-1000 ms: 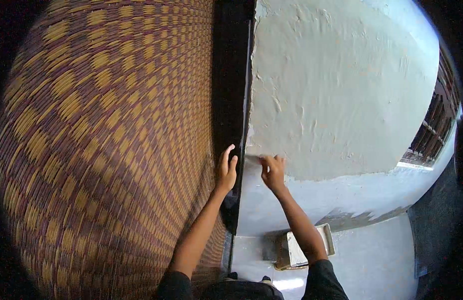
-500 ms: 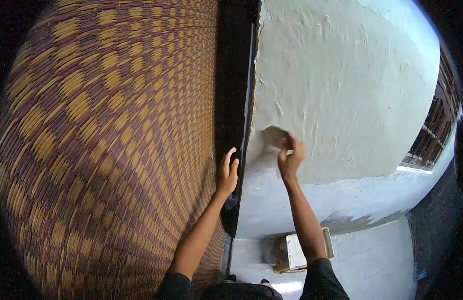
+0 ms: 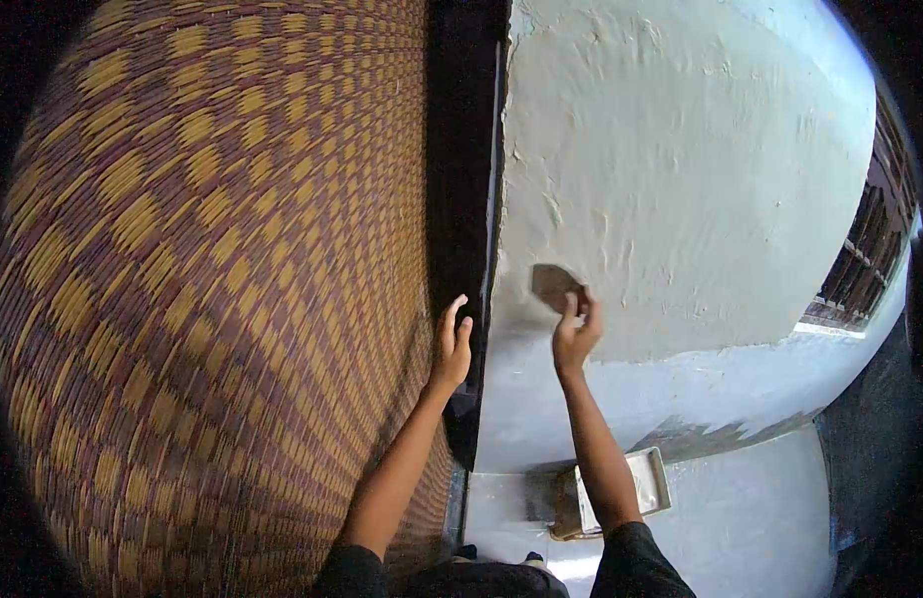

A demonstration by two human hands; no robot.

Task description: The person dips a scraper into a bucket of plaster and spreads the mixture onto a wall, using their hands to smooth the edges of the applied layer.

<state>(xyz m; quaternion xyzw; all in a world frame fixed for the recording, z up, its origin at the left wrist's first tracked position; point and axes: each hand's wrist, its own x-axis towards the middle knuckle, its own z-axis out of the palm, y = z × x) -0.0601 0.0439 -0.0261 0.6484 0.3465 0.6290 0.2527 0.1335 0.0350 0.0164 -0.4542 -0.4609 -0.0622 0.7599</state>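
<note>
My right hand [image 3: 576,344] is closed on a flat, dark putty scraper [image 3: 554,286], its blade close against the wall. Beige-grey putty [image 3: 681,189] covers much of that wall, with ridges and small flecks on its surface. The scraper sits near the lower left part of the putty, above a bare whitish strip of wall [image 3: 671,394]. My left hand [image 3: 452,347] holds nothing; its fingers are stretched upward beside the dark vertical frame [image 3: 466,179] at the wall's edge.
A woven brown-and-yellow mat [image 3: 222,289] fills the left side. Below my right forearm, a pale tray [image 3: 653,476] rests above the light floor [image 3: 726,528], partly hidden by the arm. At the far right is a window with bars [image 3: 860,259].
My right hand and the scraper have shifted slightly down the wall, and the blade is seen more face-on. My left hand stays almost in place. The view has moved a little.
</note>
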